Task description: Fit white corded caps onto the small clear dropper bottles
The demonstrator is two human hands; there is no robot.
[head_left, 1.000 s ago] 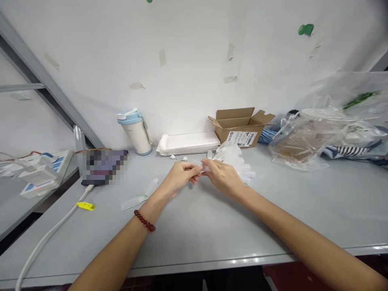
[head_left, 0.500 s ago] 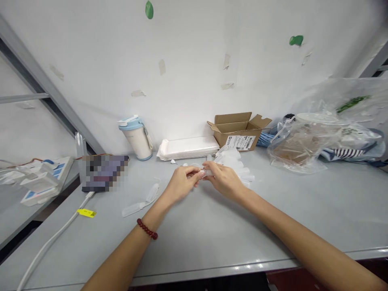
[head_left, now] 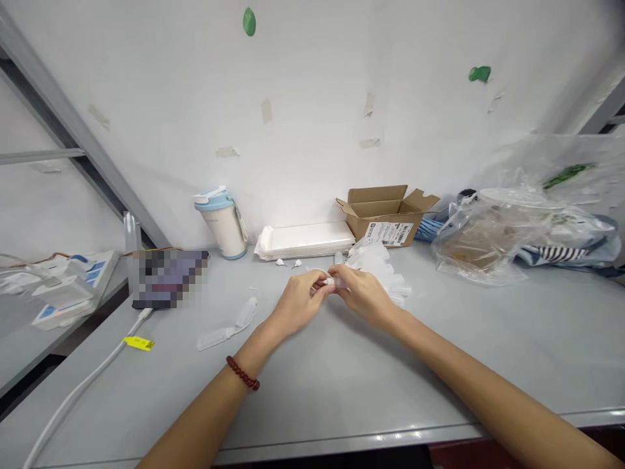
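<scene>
My left hand [head_left: 299,303] is closed in a pinch on a small white cap [head_left: 330,281]. My right hand [head_left: 367,294] is closed round a small translucent plastic tube [head_left: 340,283], its end meeting the cap between my fingertips. Whether the two are joined I cannot tell. Just beyond my right hand lies a pile of similar translucent tubes [head_left: 378,257], partly hidden by it. Two small white pointed pieces, one of them a white tip [head_left: 281,262], lie beyond my left hand. To its left are two more translucent pieces, one a flat-lying tube [head_left: 216,338].
Along the wall stand a blue-lidded cup [head_left: 224,228], a stack of white flat packs [head_left: 307,240] and an open cardboard box [head_left: 385,225]. A clear plastic bag [head_left: 478,244] sits at right. A phone [head_left: 170,280] with white cable [head_left: 90,378] lies left.
My view has tilted slightly upward. Both hands stay together at nearly the same spot, with the fingers shifted a little. The white cap and both pointed pieces show more plainly now.
</scene>
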